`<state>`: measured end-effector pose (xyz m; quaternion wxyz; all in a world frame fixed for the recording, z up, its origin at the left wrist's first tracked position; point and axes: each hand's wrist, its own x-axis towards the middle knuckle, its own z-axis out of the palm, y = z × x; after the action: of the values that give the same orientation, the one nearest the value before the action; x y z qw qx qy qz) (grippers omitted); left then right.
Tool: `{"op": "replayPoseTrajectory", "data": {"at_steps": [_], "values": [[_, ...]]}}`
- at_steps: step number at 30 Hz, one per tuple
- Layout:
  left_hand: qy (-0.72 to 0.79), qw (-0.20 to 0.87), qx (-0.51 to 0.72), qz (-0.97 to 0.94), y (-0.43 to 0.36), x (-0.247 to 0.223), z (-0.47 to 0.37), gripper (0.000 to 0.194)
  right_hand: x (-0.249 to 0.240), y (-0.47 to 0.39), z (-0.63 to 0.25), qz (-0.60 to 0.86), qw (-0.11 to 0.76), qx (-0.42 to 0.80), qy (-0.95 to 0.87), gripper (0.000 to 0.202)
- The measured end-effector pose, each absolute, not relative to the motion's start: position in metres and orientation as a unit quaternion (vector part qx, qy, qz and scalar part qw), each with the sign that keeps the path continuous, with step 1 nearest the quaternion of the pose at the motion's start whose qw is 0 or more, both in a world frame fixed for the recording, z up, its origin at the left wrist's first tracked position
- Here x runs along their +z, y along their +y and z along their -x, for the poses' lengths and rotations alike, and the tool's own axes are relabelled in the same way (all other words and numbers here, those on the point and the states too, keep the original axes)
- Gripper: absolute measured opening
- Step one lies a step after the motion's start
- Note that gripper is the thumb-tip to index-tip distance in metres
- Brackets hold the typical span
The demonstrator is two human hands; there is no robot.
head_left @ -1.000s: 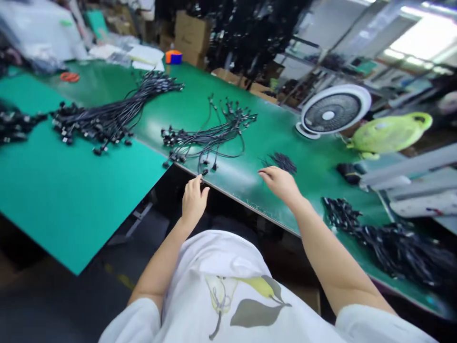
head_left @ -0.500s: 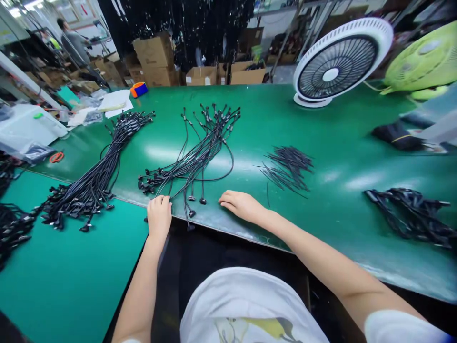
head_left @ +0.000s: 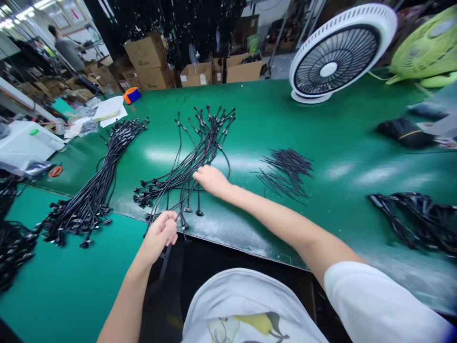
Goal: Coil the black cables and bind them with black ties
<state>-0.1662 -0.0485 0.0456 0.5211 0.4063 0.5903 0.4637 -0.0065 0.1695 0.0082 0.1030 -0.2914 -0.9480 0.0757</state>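
A loose spread of black cables [head_left: 193, 159] with small connectors at both ends lies at the middle of the green table. My right hand [head_left: 213, 181] is at the right side of this spread, fingers bent together over the cables; what they pinch is too small to make out. Near the table's front edge, my left hand [head_left: 163, 232] has curled fingers beside the lower cable ends, and a cable runs to its fingertips. Further left lies a thicker bundle of black cables [head_left: 100, 183]. Thin black strips [head_left: 289, 169] lie in a pile to the right.
A white fan [head_left: 328, 69] stands at the back right beside a green fan [head_left: 424, 50]. More black cables [head_left: 417, 216] lie at the right. An orange and blue tape roll [head_left: 132, 95], papers [head_left: 109, 110] and orange scissors [head_left: 55, 171] are at the left. A person stands far back.
My right hand has moved left and forward from the bare tabletop onto the cable spread. My left hand has turned and drawn slightly back, with its fingers now curled. The view has shifted slightly.
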Motion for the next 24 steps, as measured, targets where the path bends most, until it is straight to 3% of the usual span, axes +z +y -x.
{"op": "replayPoseTrajectory", "data": {"at_steps": [6,11,14,17,20,22,24], "values": [[0.583,0.581,0.496,-0.275,-0.071,0.058,0.177,0.031,0.053,0.266,-0.013,0.407,0.172,0.055,-0.896,0.034],[0.581,0.548,0.528,-0.289,-0.069,0.042,0.172,0.031,0.128,0.261,-0.002,0.338,0.385,0.032,-0.858,0.038],[0.536,0.553,0.567,-0.292,-0.066,0.04,0.168,0.032,0.168,0.25,-0.005,0.295,0.43,0.011,-0.853,0.039],[0.468,0.573,0.632,-0.23,-0.068,0.05,0.174,0.029,0.184,0.256,-0.021,0.311,0.435,-0.054,-0.843,0.048],[0.365,0.574,0.711,-0.179,-0.074,0.064,0.188,0.025,0.177,0.271,-0.037,0.353,0.297,-0.026,-0.887,0.07],[0.338,0.551,0.743,-0.172,-0.076,0.07,0.193,0.024,0.169,0.272,-0.045,0.34,0.213,0.064,-0.914,0.065],[0.39,0.529,0.729,-0.194,-0.074,0.07,0.192,0.025,0.17,0.261,-0.051,0.321,0.266,0.123,-0.901,0.053]]}}
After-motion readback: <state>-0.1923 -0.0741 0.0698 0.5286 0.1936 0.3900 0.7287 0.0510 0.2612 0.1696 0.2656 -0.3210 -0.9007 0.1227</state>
